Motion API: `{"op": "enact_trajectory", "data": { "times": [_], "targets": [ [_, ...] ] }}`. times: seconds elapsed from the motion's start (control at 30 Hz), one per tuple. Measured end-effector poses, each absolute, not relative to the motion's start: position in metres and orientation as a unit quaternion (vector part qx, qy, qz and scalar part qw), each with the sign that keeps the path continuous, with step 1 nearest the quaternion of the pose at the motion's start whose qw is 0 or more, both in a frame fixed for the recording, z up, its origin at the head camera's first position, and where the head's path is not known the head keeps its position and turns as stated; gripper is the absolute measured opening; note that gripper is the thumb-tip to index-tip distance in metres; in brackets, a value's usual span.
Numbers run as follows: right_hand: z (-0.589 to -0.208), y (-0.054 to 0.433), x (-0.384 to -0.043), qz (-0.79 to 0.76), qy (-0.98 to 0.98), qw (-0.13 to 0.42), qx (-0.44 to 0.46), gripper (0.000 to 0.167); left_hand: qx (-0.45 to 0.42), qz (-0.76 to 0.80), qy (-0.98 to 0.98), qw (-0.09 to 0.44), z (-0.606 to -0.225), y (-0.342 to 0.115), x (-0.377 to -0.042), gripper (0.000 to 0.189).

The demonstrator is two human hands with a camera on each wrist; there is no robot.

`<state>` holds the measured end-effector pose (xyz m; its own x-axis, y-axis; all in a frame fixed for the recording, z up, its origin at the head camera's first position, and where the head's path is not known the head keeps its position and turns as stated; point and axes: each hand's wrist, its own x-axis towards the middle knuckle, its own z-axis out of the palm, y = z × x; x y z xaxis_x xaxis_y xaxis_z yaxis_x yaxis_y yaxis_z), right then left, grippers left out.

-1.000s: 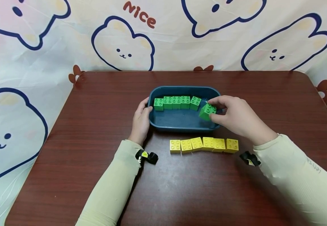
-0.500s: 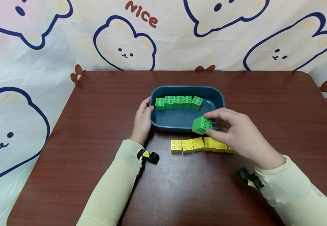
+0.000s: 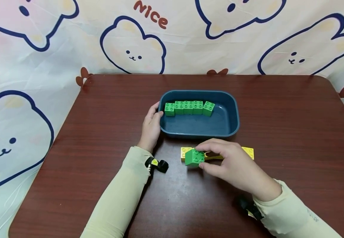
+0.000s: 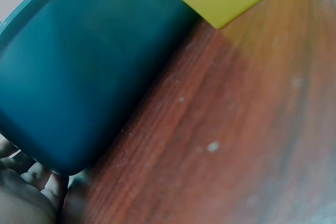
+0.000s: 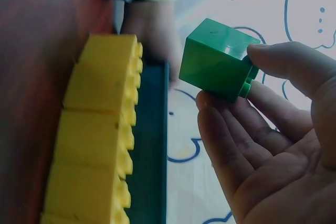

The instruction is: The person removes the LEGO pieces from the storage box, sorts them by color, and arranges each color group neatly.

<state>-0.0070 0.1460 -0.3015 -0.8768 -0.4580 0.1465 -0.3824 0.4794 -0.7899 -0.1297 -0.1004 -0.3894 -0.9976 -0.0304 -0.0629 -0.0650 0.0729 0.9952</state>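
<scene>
My right hand (image 3: 234, 167) pinches a green toy brick (image 3: 194, 158) between thumb and fingers, lifted over the left part of a row of yellow bricks (image 3: 248, 152). The right wrist view shows that green brick (image 5: 215, 61) apart from the yellow bricks (image 5: 86, 140), its studs turned toward the palm. My left hand (image 3: 151, 129) grips the left end of a dark blue tray (image 3: 200, 135), thumb by the rim. Inside the tray, several green bricks (image 3: 188, 107) line the back wall, the rightmost one slanted. My right hand hides most of the yellow row.
The tray and bricks stand on a brown wood-grain table (image 3: 100, 99). Behind it hangs a pale cloth (image 3: 184, 49) printed with cartoon figures. Each wrist wears a small black camera, such as the left one (image 3: 161, 166).
My right hand has carried the green brick out of the tray's right side, forward and left to above the yellow row. My left hand keeps hold of the tray.
</scene>
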Motion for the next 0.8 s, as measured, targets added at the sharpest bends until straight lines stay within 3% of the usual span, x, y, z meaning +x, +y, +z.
{"op": "enact_trajectory", "data": {
  "times": [0.43, 0.8],
  "targets": [
    [-0.321, 0.126, 0.0, -0.365, 0.884, 0.091, -0.279, 0.036, -0.032, 0.679, 0.733, 0.016, -0.389, -0.101, -0.13, 0.044],
    [-0.336, 0.122, 0.0, -0.339, 0.886, 0.098, -0.301, 0.035, -0.03, 0.683, 0.73, 0.016, -0.388, -0.1, -0.13, 0.043]
  ]
}}
